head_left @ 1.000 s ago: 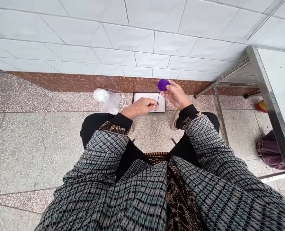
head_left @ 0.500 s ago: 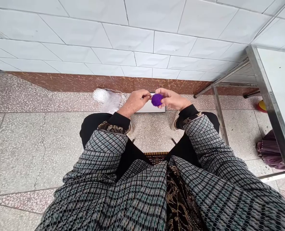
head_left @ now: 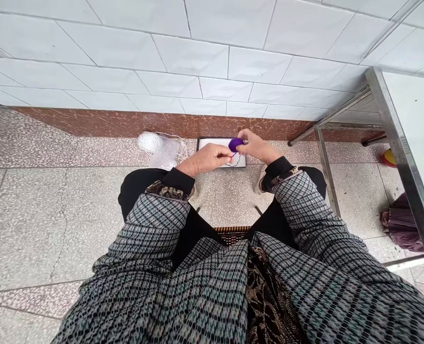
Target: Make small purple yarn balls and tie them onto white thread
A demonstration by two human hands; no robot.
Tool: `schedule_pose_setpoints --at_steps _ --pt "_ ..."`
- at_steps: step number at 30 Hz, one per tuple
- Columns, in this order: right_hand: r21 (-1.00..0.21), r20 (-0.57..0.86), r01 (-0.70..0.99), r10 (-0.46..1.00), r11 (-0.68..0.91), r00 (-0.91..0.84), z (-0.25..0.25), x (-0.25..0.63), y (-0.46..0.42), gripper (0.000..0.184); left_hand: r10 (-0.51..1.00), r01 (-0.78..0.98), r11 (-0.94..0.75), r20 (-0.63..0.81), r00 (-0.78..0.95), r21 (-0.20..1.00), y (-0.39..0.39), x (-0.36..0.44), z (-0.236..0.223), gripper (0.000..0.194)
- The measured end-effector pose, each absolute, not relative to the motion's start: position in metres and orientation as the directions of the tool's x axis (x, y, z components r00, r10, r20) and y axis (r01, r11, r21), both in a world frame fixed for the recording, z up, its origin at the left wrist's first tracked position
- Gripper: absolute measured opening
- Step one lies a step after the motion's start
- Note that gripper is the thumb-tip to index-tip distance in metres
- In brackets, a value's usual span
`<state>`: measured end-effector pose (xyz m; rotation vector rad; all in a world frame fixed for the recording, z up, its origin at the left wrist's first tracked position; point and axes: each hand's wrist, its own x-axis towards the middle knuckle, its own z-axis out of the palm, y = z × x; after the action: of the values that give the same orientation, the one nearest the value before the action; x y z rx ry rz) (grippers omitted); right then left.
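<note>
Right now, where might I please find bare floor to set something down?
The widest free patch is the floor left of the left knee and left sleeve. A smaller one lies between the shoes, bordered by the black-edged board and woven seat. Crowding the board are the left hand, right hand, purple yarn ball and, beside it, white yarn.

A metal-framed table (head_left: 418, 114) partly hides a red-and-yellow object (head_left: 390, 156) and a plum-coloured cloth (head_left: 404, 225); a woven seat (head_left: 231, 235) stands left of it, a tiled wall (head_left: 212, 57) beyond it
</note>
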<state>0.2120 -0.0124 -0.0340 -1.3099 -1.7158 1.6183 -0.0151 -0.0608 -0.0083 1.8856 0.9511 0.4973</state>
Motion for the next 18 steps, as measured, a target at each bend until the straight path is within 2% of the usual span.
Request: schedule_pose_setpoints --at_steps 2,4,5,7,9,12,15,18 --pt "-0.863 -0.404 0.5 0.695 -0.074 -0.594 -0.027 0.214 -0.018 0.04 0.858 0.429 -0.257 0.0 0.514 0.866 -0.059 -0.017 -0.009 0.016" --pt "-0.91 -0.397 0.4 0.513 -0.11 -0.761 -0.02 0.215 -0.022 0.041 0.908 0.459 -0.239 0.029 0.419 0.856 -0.057 -0.019 -0.011 0.016" --pt "-0.941 -0.339 0.3 0.477 -0.159 -0.811 -0.017 0.216 -0.023 0.041 0.924 0.473 -0.225 0.032 0.381 0.852 -0.055 -0.02 -0.013 0.016" --pt "-0.966 -0.192 0.053 0.56 -0.254 -0.806 -0.014 0.218 -0.021 0.044 0.943 0.498 -0.194 0.022 0.331 0.845 -0.053 -0.021 -0.016 0.016" --pt "-0.947 -0.102 -0.157 0.726 -0.28 -0.68 -0.014 0.22 -0.016 0.051 0.945 0.512 -0.169 -0.008 0.326 0.842 -0.052 -0.02 -0.018 0.016" --pt "-0.923 -0.087 -0.291 0.874 -0.252 -0.478 -0.017 0.219 -0.01 0.057 0.894 0.497 -0.178 -0.072 0.442 0.849 -0.054 -0.017 -0.018 0.017" --pt "-0.956 -0.15 -0.182 0.916 -0.231 -0.372 -0.022 0.214 -0.009 0.046 0.791 0.445 -0.231 -0.099 0.603 0.865 -0.058 -0.014 -0.014 0.018" --pt "-0.968 -0.239 0.169 0.899 -0.188 -0.367 -0.023 0.208 -0.013 0.036 0.775 0.43 -0.258 -0.081 0.627 0.865 -0.061 -0.013 -0.011 0.019"
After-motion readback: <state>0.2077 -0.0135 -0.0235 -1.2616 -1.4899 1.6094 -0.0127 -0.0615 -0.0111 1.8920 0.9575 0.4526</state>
